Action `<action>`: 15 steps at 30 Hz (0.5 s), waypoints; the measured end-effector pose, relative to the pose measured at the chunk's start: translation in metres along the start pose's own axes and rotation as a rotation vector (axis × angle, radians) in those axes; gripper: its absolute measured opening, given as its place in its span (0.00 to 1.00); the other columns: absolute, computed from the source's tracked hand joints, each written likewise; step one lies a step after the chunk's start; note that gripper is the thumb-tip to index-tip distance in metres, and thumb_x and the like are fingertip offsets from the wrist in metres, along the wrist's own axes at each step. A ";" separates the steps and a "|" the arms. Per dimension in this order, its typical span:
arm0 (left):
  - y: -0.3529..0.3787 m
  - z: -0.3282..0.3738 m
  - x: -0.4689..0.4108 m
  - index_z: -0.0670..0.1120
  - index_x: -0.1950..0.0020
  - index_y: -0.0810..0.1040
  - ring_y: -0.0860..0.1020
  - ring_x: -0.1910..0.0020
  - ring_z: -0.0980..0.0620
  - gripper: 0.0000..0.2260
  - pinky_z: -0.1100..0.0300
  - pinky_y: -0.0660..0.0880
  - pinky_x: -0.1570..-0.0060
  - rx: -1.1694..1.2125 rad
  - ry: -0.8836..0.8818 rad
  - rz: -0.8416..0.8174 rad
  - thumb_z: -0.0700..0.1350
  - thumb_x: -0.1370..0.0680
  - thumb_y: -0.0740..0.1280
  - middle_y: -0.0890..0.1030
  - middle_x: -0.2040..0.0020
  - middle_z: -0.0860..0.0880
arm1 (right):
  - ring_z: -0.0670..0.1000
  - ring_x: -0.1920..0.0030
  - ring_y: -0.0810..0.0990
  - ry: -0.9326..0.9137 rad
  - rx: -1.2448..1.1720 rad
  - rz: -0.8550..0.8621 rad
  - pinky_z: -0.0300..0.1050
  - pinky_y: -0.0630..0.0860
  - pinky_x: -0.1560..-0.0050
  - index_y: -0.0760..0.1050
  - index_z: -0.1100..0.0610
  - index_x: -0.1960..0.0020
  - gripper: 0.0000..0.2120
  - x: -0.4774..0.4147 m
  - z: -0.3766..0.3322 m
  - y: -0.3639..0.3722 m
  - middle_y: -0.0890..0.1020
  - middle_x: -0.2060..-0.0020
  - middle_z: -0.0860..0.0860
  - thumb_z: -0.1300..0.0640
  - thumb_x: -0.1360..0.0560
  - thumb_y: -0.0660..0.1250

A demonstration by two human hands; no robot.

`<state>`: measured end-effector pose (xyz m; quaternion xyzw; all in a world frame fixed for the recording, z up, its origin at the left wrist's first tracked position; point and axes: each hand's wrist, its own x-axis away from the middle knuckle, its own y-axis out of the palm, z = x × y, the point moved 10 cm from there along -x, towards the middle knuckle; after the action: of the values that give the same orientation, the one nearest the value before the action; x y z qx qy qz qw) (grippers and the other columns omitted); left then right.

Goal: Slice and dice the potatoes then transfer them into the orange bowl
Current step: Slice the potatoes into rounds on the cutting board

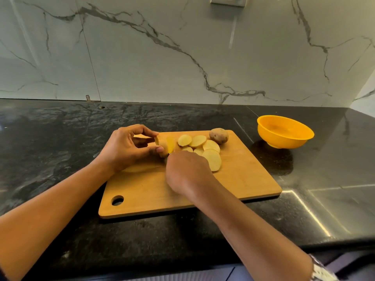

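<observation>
A wooden cutting board (239, 179) lies on the black counter. My left hand (125, 149) pinches the remaining end of a potato (163, 148) near the board's far left. My right hand (186, 173) is closed just right of that piece; a knife is probably in it, but the blade is almost fully hidden. Several pale potato slices (212, 159) lie overlapped in the board's middle. A whole unpeeled potato (218, 135) rests at the board's far edge. The orange bowl (285, 131) stands to the right of the board and looks empty.
The dark stone counter (60, 138) runs to a marble-patterned wall (182, 57) behind. The counter's front edge (142, 268) is close to my body. A wall corner closes the far right.
</observation>
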<state>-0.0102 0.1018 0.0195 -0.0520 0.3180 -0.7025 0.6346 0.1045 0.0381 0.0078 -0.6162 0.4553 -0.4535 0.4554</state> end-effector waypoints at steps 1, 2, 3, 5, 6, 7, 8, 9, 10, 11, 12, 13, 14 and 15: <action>-0.001 0.000 0.000 0.55 0.51 0.79 0.79 0.49 0.61 0.20 0.71 0.76 0.58 -0.006 -0.002 0.006 0.57 0.40 0.74 0.81 0.48 0.56 | 0.55 0.44 0.77 -0.004 0.005 -0.003 0.45 0.69 0.54 0.73 0.58 0.37 0.12 -0.002 -0.001 0.000 0.78 0.43 0.55 0.57 0.19 0.60; -0.001 -0.001 0.000 0.55 0.51 0.79 0.79 0.49 0.61 0.19 0.70 0.76 0.57 -0.009 -0.006 0.012 0.56 0.40 0.74 0.81 0.48 0.56 | 0.55 0.44 0.77 -0.011 0.009 -0.007 0.45 0.69 0.54 0.73 0.58 0.37 0.13 -0.001 -0.001 0.000 0.78 0.42 0.55 0.57 0.19 0.59; -0.002 -0.001 0.000 0.55 0.50 0.79 0.79 0.50 0.61 0.19 0.69 0.75 0.57 -0.011 -0.008 0.015 0.56 0.39 0.74 0.81 0.49 0.57 | 0.55 0.45 0.77 -0.020 0.013 -0.011 0.45 0.68 0.54 0.72 0.58 0.37 0.13 0.001 0.000 0.001 0.78 0.43 0.55 0.58 0.19 0.58; -0.002 -0.001 -0.001 0.55 0.50 0.79 0.79 0.51 0.63 0.18 0.70 0.74 0.57 -0.018 -0.016 0.018 0.55 0.39 0.74 0.81 0.50 0.57 | 0.54 0.48 0.77 -0.042 0.029 -0.013 0.45 0.68 0.57 0.72 0.58 0.38 0.12 0.011 0.005 0.004 0.78 0.47 0.55 0.58 0.19 0.56; -0.002 -0.001 -0.001 0.55 0.50 0.79 0.79 0.51 0.63 0.18 0.71 0.73 0.58 -0.018 -0.020 0.017 0.55 0.38 0.74 0.81 0.51 0.57 | 0.53 0.52 0.77 -0.050 0.036 -0.011 0.45 0.67 0.58 0.73 0.58 0.39 0.11 0.017 0.008 0.006 0.78 0.51 0.54 0.59 0.19 0.56; -0.002 -0.002 -0.001 0.55 0.51 0.79 0.79 0.51 0.63 0.18 0.71 0.73 0.58 -0.013 -0.023 0.016 0.55 0.38 0.74 0.81 0.51 0.57 | 0.52 0.56 0.75 -0.060 0.044 -0.003 0.44 0.67 0.60 0.74 0.58 0.41 0.11 0.024 0.010 0.007 0.76 0.55 0.53 0.58 0.19 0.56; -0.002 -0.002 -0.001 0.55 0.51 0.79 0.79 0.51 0.63 0.18 0.70 0.73 0.57 -0.006 -0.028 0.015 0.55 0.39 0.74 0.81 0.51 0.56 | 0.50 0.60 0.72 -0.070 0.053 0.009 0.44 0.66 0.62 0.74 0.57 0.43 0.10 0.029 0.012 0.007 0.74 0.59 0.51 0.58 0.19 0.56; -0.002 -0.003 -0.001 0.55 0.51 0.79 0.79 0.50 0.62 0.18 0.69 0.73 0.55 0.000 -0.033 0.012 0.55 0.39 0.73 0.81 0.50 0.56 | 0.49 0.62 0.70 -0.079 0.062 0.021 0.43 0.65 0.64 0.74 0.57 0.44 0.09 0.033 0.014 0.007 0.71 0.62 0.50 0.58 0.19 0.56; -0.002 -0.003 -0.001 0.55 0.51 0.79 0.79 0.50 0.61 0.18 0.68 0.73 0.53 0.002 -0.035 0.008 0.56 0.39 0.73 0.81 0.49 0.55 | 0.49 0.63 0.69 -0.081 0.063 0.030 0.43 0.64 0.65 0.74 0.57 0.45 0.09 0.036 0.017 0.006 0.69 0.64 0.49 0.57 0.19 0.56; -0.001 -0.003 -0.001 0.55 0.51 0.79 0.79 0.49 0.60 0.19 0.66 0.74 0.52 0.003 -0.036 0.006 0.56 0.40 0.73 0.81 0.49 0.55 | 0.49 0.63 0.69 -0.077 0.055 0.035 0.43 0.64 0.64 0.74 0.56 0.46 0.09 0.038 0.020 0.005 0.68 0.66 0.48 0.56 0.18 0.55; -0.001 -0.003 -0.001 0.55 0.51 0.79 0.79 0.48 0.60 0.19 0.65 0.74 0.51 0.003 -0.037 0.004 0.56 0.40 0.73 0.81 0.48 0.55 | 0.49 0.62 0.70 -0.069 0.043 0.034 0.43 0.64 0.63 0.74 0.56 0.47 0.09 0.038 0.023 0.003 0.67 0.66 0.48 0.55 0.18 0.55; -0.002 -0.003 -0.001 0.55 0.51 0.79 0.79 0.48 0.60 0.19 0.65 0.74 0.51 0.006 -0.038 0.003 0.56 0.40 0.73 0.81 0.48 0.55 | 0.48 0.61 0.71 -0.059 0.029 0.025 0.43 0.65 0.63 0.73 0.56 0.47 0.10 0.037 0.026 0.003 0.68 0.66 0.48 0.54 0.18 0.55; -0.002 -0.002 0.000 0.55 0.51 0.79 0.79 0.48 0.60 0.19 0.65 0.74 0.51 0.008 -0.037 0.003 0.56 0.40 0.73 0.81 0.48 0.56 | 0.48 0.61 0.72 -0.048 0.013 0.014 0.42 0.65 0.64 0.73 0.55 0.47 0.10 0.035 0.029 0.002 0.68 0.65 0.47 0.53 0.18 0.55; -0.002 -0.002 0.000 0.55 0.51 0.79 0.79 0.48 0.60 0.19 0.65 0.74 0.50 0.011 -0.036 0.002 0.56 0.40 0.73 0.81 0.48 0.56 | 0.48 0.59 0.73 -0.033 -0.007 0.003 0.42 0.65 0.64 0.73 0.54 0.47 0.10 0.034 0.031 0.001 0.69 0.65 0.47 0.52 0.18 0.55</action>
<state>-0.0127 0.1026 0.0190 -0.0608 0.3029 -0.7024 0.6412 0.1408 0.0098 0.0060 -0.6247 0.4502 -0.4409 0.4612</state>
